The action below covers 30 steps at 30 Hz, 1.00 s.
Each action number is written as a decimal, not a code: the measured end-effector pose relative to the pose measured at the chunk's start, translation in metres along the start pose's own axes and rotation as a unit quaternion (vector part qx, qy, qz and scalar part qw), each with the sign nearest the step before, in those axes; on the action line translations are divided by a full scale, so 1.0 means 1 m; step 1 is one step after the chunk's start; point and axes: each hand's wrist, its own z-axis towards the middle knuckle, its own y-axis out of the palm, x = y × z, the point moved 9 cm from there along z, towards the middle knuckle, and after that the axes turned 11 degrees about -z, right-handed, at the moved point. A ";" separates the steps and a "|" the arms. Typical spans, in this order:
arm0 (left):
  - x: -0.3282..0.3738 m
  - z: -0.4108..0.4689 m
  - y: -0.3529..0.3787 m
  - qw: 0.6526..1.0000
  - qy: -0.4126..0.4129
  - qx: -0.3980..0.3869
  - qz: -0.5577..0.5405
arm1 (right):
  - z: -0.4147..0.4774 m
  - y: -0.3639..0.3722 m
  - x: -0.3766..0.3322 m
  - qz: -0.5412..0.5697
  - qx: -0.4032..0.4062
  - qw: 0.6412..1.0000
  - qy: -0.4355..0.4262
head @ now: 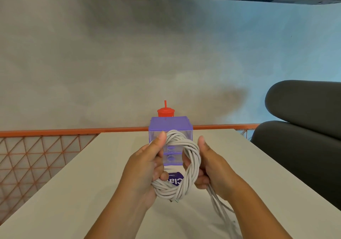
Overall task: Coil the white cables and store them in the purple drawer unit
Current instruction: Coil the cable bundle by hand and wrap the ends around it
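White cable coil [192,155] stands as an upright ring above the worktop [92,183], held between both my hands; my left grip [145,168] clasps its left and lower side, thumb up against the top strands; my right grip [210,166] is curled round its right side, and the loose tail [220,206] trails from there toward the worktop's near edge (so I judge the winding unfinished). The purple drawer unit [170,126] lies straight ahead at the far edge, partly seen through the ring's hole; both hands are about equally near it; its drawers look closed, so one grip would have to let go to open one.
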 end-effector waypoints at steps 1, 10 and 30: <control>-0.001 0.000 -0.001 1.000 0.002 0.007 -0.006 | 0.000 0.001 -0.001 -0.026 -0.010 1.000 -0.011; 0.008 0.007 -0.002 0.993 0.017 -0.064 0.100 | -0.002 -0.006 -0.032 -0.232 0.079 0.964 -0.101; 0.013 -0.007 0.017 0.839 0.125 -0.208 0.487 | -0.007 0.023 -0.027 -0.275 -0.082 0.955 -0.074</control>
